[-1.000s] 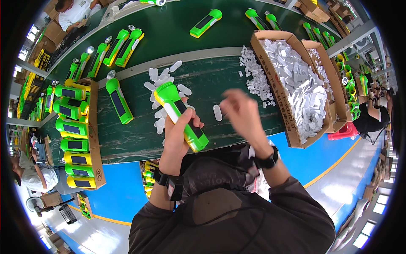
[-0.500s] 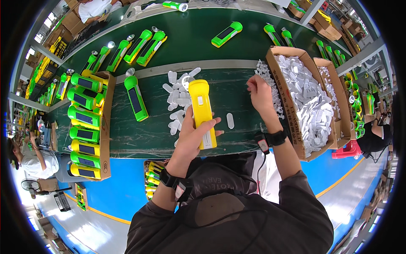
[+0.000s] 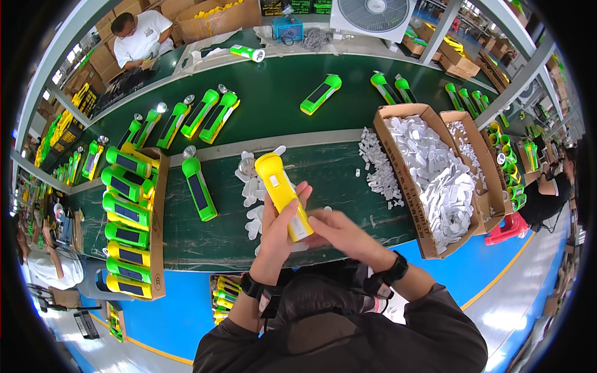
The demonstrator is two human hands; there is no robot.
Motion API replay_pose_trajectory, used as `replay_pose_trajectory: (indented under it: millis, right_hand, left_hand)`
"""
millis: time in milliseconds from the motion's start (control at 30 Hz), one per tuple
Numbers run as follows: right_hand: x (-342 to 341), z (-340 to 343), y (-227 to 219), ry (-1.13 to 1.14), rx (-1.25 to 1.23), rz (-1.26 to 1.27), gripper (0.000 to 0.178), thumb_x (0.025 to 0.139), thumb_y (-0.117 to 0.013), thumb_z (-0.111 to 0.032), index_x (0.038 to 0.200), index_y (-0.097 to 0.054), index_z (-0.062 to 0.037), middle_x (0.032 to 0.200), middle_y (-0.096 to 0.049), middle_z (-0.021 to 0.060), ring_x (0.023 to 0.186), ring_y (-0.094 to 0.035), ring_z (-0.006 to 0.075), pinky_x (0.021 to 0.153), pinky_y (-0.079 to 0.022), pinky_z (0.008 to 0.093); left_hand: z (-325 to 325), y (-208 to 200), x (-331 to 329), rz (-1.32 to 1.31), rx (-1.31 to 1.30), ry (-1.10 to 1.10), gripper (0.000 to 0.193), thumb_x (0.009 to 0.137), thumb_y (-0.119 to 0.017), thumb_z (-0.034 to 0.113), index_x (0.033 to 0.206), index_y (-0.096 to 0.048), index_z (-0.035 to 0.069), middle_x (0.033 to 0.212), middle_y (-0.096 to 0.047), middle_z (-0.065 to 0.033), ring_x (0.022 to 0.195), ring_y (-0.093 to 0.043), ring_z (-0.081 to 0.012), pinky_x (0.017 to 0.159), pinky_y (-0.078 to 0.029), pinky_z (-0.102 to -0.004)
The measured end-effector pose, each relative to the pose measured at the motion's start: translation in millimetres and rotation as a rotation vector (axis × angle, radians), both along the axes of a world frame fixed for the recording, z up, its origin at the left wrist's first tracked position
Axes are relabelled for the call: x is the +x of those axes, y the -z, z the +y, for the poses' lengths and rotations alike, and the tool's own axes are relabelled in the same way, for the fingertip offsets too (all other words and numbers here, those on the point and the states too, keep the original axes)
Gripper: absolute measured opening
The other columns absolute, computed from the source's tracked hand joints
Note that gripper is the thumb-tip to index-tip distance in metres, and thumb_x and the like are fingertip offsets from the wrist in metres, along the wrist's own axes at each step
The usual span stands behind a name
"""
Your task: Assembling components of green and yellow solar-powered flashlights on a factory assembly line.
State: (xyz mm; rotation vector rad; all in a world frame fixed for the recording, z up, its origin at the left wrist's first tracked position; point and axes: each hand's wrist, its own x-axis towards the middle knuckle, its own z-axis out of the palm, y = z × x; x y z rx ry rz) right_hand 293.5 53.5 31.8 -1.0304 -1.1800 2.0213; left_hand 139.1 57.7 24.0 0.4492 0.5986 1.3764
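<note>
My left hand (image 3: 277, 230) is closed around a yellow flashlight (image 3: 281, 198), its switch side facing up and its head pointing away from me. At the flashlight's lower end is my right hand (image 3: 348, 235), blurred by motion; whether its fingers hold anything is hidden. Loose white oval covers (image 3: 254, 189) lie on the green bench beneath and left of the flashlight. A green flashlight (image 3: 199, 189) with a dark panel lies farther left.
On the left, a cardboard box (image 3: 160, 236) holds several green and yellow flashlights. To the right stand a carton (image 3: 426, 233) of white covers and a pile of small white pieces (image 3: 378, 168). More flashlights lie on the far green surface (image 3: 267, 93). A person (image 3: 146, 37) sits beyond it.
My right hand has come from beside the small white pieces to the flashlight's lower end. The flashlight has tilted slightly in my left hand. The view has shifted, showing more of the far side.
</note>
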Motion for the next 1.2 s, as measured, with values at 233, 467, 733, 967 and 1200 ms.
replay_pose_trajectory:
  millis: [233,467,733,967,1200]
  right_hand:
    - [-9,4,-4,0.002,-0.346,0.302,0.027,0.1,-0.047,-0.023,0.114,-0.046,-0.0001,0.117,-0.057,0.0164,0.11,-0.06,0.0267,0.096,-0.048,0.0368]
    - [-25,28,-2,-0.08,-0.33,0.525,0.04,0.092,-0.057,-0.018,0.125,-0.045,0.0005,0.118,-0.057,0.0126,0.103,-0.061,0.0208,0.088,-0.051,0.033]
    - [-44,229,-17,0.26,0.506,-0.505,0.043,0.069,-0.075,-0.028,0.094,-0.065,0.0059,0.085,-0.068,0.0119,0.077,-0.067,0.019,0.064,-0.055,0.0319]
    - [-72,327,1,0.407,0.834,-1.345,0.039,0.061,-0.078,-0.03,0.087,-0.068,-0.0021,0.094,-0.069,0.0158,0.087,-0.069,0.0304,0.077,-0.056,0.0371]
    - [-70,333,36,1.229,0.983,-1.508,0.058,0.074,-0.072,-0.045,0.106,-0.047,-0.0041,0.107,-0.049,0.0139,0.099,-0.048,0.0299,0.082,-0.039,0.042]
  left_hand:
    - [5,12,-15,0.246,0.076,-0.019,0.043,0.098,-0.043,0.022,0.137,-0.03,0.009,0.131,-0.053,-0.0183,0.12,-0.051,-0.0221,0.099,-0.041,-0.0332]
    - [11,38,-31,0.335,0.15,0.002,0.048,0.101,-0.037,0.037,0.137,-0.034,0.005,0.125,-0.055,-0.0178,0.114,-0.055,-0.0243,0.096,-0.043,-0.0369]
    - [-27,35,-83,0.404,0.105,-0.132,0.052,0.1,-0.041,0.035,0.137,-0.033,0.0,0.125,-0.054,-0.0189,0.113,-0.055,-0.029,0.095,-0.043,-0.041]
    - [-63,31,-113,0.411,0.092,-0.246,0.051,0.095,-0.051,0.027,0.136,-0.037,0.0,0.122,-0.055,-0.0173,0.108,-0.057,-0.0269,0.089,-0.046,-0.0376]
    - [-70,37,-129,0.362,0.096,-0.299,0.047,0.094,-0.054,0.023,0.133,-0.04,0.001,0.118,-0.057,-0.0152,0.104,-0.058,-0.0247,0.087,-0.047,-0.0364]
